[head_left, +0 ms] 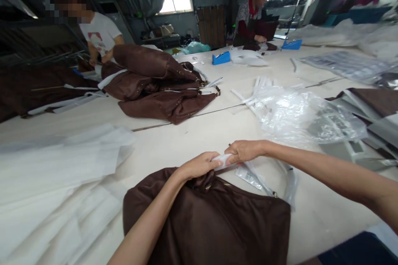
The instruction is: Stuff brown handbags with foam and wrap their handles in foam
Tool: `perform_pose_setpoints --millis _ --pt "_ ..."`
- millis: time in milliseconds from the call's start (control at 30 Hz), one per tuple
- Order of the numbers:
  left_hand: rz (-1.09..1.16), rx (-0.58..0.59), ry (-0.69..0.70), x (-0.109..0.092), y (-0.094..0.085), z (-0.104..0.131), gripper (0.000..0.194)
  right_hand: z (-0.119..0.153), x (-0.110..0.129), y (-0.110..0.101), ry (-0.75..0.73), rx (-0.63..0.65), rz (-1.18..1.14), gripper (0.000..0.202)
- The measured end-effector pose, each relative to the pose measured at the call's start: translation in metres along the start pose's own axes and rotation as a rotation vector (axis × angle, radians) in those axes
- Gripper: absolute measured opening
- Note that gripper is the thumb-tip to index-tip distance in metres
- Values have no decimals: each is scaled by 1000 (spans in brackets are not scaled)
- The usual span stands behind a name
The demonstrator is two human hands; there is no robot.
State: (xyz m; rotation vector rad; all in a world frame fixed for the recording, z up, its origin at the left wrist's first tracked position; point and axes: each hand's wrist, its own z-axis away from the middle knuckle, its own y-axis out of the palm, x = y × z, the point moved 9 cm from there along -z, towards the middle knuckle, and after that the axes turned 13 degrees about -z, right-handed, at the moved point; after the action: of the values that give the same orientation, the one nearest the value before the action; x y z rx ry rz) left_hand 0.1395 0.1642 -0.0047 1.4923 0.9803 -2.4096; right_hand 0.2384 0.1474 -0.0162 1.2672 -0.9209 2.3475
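Observation:
A dark brown handbag [217, 219] lies on the pale table in front of me, its zipped opening facing away. Just beyond that opening, my left hand [200, 165] and my right hand [244, 152] pinch a strip of white wrapping [222, 160] between them, one at each end. Fingers of both hands are closed on it. Whether a strap lies inside the wrapping I cannot tell. To the right of my hands, a strap wrapped in clear plastic [290, 184] curves down to the bag's corner. A small clear packet [249, 177] rests beside it.
White paper sheets [59, 157] are piled at left. More brown bags [155, 78] lie across the table. Crumpled clear plastic bags [298, 109] sit at right. Blue tape dispensers [221, 58] stand farther back. Two co-workers, one in a white shirt [99, 33], are at the far side.

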Motion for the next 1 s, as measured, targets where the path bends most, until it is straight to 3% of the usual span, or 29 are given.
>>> perform_pose_setpoints --millis 100,167,300,400,500,567,667,767,867,1000 --pt "11 142 5 -12 12 -1 42 7 16 -7 16 -40 88 22" --pt "18 224 -77 -7 25 0 53 10 23 -11 24 -58 120 17" --pt "-181 75 -61 1 25 -9 60 15 23 -11 -12 -71 239 15" --pt "-322 -28 -71 12 23 -16 65 37 32 -16 -196 -310 312 22" --pt "-406 -106 -113 26 17 -18 67 99 35 -21 -370 -697 307 36" --pt "-399 -116 -131 34 15 -19 66 161 19 -28 -353 -982 216 30" --pt "-344 -89 -124 40 17 -22 64 269 -25 -40 -193 -1375 54 16" --pt "-310 -83 -112 38 20 -25 64 368 -78 -47 135 -1715 -120 15" --pt "-329 -92 -104 35 21 -26 68 412 -112 -52 331 -1768 -234 16" --pt "-317 -127 -109 36 19 -24 68 411 -144 -57 471 -1662 -425 21"
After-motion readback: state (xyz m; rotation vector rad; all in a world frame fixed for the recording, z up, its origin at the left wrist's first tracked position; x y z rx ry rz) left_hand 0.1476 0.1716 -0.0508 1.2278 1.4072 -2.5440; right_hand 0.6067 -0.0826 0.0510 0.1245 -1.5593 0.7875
